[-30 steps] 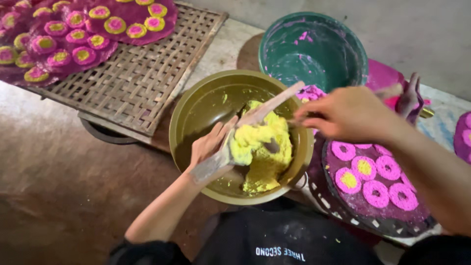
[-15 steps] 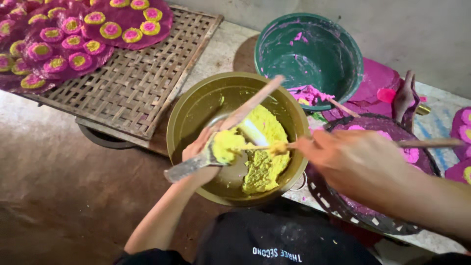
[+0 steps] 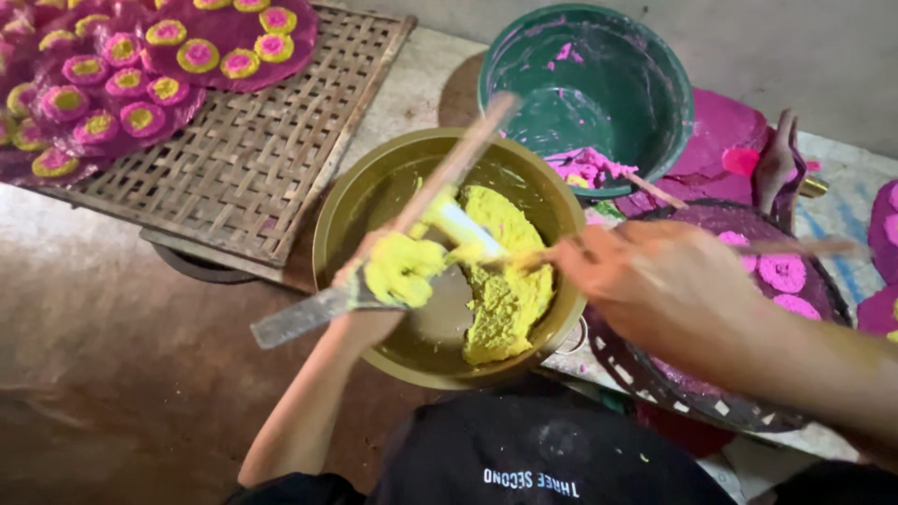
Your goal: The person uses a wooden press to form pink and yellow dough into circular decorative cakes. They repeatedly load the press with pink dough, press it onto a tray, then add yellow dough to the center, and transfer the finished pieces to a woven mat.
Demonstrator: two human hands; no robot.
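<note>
Far left, upper corner: woven bamboo tray (image 3: 281, 178), flat, its near edge overhanging a dark round base. On its far left part lie magenta sheets (image 3: 122, 84) carrying finished pink discs with yellow rings and centres; the right half of the tray is bare weave.

Left of centre: left hand (image 3: 374, 290), fingers curled shut around a flat metal scraper (image 3: 299, 318) whose blade juts out leftward past the bowl's rim. A lump of yellow paste (image 3: 402, 266) sits on the hand and blade. A long wooden stick (image 3: 449, 168) also rises from this hand across the bowl; how it is gripped cannot be told.

Centre: olive-gold bowl (image 3: 346, 215), round, holding a mound of yellow paste on its right side; its left floor is scraped bare. Roughly half the paste appears used.

Upper centre-right: green tub (image 3: 655, 103), touching the bowl's far rim, nearly empty, with pink remnants low on its wall.

Right: right hand (image 3: 655, 290), blurred, fingers apparently pinched on a thin stick (image 3: 795, 248) reaching toward the paste. Beneath it, a dark round tray (image 3: 655, 383) with pink discs (image 3: 781, 273), those in view not yet filled yellow.

Open room: brown floor at lower left is free; the right side is crowded, rims close together.
</note>
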